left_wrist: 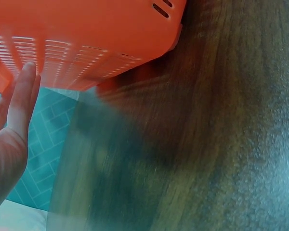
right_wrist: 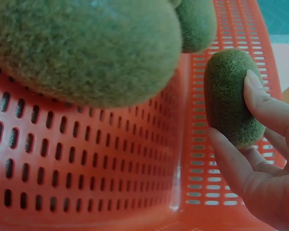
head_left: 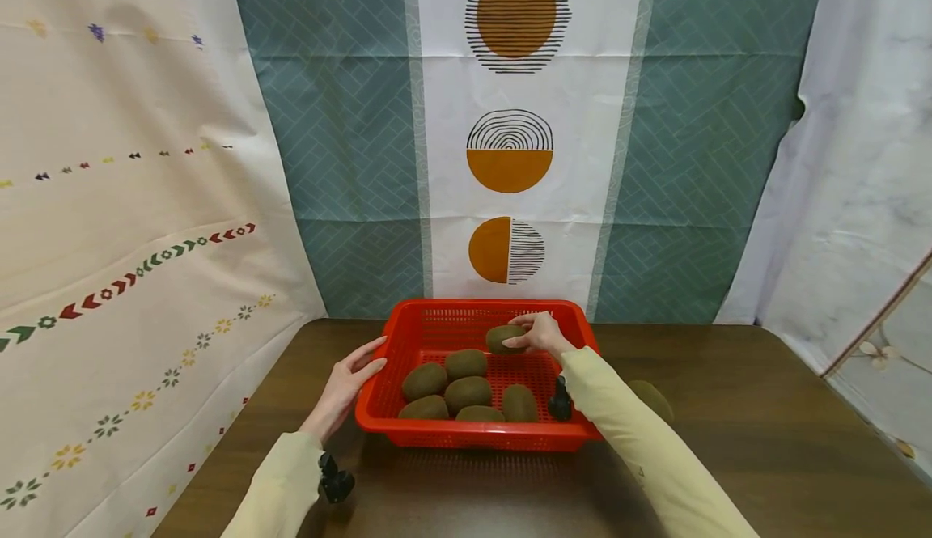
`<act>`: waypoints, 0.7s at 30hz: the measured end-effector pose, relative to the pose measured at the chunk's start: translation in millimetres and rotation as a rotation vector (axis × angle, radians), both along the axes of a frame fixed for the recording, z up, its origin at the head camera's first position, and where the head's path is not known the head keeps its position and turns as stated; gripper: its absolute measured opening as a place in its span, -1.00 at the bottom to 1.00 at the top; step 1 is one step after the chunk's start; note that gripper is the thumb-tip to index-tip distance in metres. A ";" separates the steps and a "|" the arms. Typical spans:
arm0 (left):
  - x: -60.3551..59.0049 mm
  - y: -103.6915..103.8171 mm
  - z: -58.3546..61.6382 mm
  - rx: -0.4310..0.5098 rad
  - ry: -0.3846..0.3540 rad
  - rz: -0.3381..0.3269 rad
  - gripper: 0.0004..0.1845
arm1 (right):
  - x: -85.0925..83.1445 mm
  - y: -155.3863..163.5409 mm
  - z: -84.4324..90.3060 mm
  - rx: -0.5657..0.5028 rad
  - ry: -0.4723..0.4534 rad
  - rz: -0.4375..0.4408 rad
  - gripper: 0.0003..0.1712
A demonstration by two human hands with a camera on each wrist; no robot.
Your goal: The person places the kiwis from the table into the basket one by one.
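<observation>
My right hand [head_left: 542,334] pinches a brown fuzzy kiwi [head_left: 502,339] between thumb and fingers over the back right part of a red plastic basket [head_left: 473,438]. In the right wrist view that kiwi [right_wrist: 229,91] is seen in front of the slotted basket wall. Several more kiwis [head_left: 468,394] lie in the left and front of the basket, one kiwi [head_left: 519,403] apart from the group. With its fingers extended, my left hand [head_left: 342,388] touches the basket's left side. The left wrist view shows these fingers [left_wrist: 21,96] against the outer wall.
The basket stands on a dark wooden table [head_left: 728,441]. Right of it another kiwi [head_left: 651,399] lies on the table, partly hidden by my right sleeve [head_left: 641,441]. A patterned curtain [head_left: 349,158] hangs behind the table, and a light cloth [head_left: 146,279] borders its left side.
</observation>
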State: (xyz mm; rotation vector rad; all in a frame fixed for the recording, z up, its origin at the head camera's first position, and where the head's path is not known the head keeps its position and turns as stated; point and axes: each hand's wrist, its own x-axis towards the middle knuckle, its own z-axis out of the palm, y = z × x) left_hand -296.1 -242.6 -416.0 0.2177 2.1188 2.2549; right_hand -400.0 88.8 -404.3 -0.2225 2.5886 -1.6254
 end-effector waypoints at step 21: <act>-12.8 -4.7 -18.3 -0.003 0.031 0.023 -0.47 | 0.3 -5.2 -20.4 -0.016 -0.060 0.008 -0.56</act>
